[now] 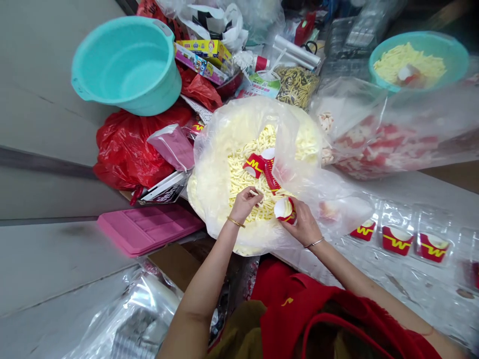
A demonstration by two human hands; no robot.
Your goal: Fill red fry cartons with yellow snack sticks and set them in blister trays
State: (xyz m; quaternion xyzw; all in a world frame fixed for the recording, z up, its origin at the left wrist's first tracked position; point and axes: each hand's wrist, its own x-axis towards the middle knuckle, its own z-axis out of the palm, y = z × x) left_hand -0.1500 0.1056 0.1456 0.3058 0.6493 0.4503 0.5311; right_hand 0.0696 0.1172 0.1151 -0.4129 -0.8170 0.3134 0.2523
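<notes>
1. Left hand (245, 203): over the open plastic bag (214, 197). Thumb and fingertips are brought together on a pale stick (255, 192); the exact number of pieces pinched cannot be determined. A gold-coloured bangle (236, 222) is on the wrist.
2. Right hand (305, 224): closed around a red-and-yellow carton (287, 211), at the near right part of the bag. The carton is tilted, its white inside facing the left hand, with pale yellow pieces visible in its mouth. A silver-coloured bangle (314, 243) is on this wrist.
3. Bag contents: a heap of yellow sticks (239, 180). Two further cartons (254, 165) lie on the heap, just beyond the left hand, one against the other.
4. Right side: on the counter (434, 192), a row of clear packs (398, 214), several holding red cartons marked in yellow. Beyond them lies a clear sack (389, 144) of red and white pieces; its contents are too blurred to identify. Farther off stands a teal bowl (458, 57) with yellow sticks inside and a white-and-red object on top.
5. Left side: a teal basin (123, 65) above a red plastic bag (130, 149); nearer, a pink tray (149, 227) with compartments.
6. Far side: a yellow box (207, 50) and a bundle of rubber bands or similar loops (297, 85).
</notes>
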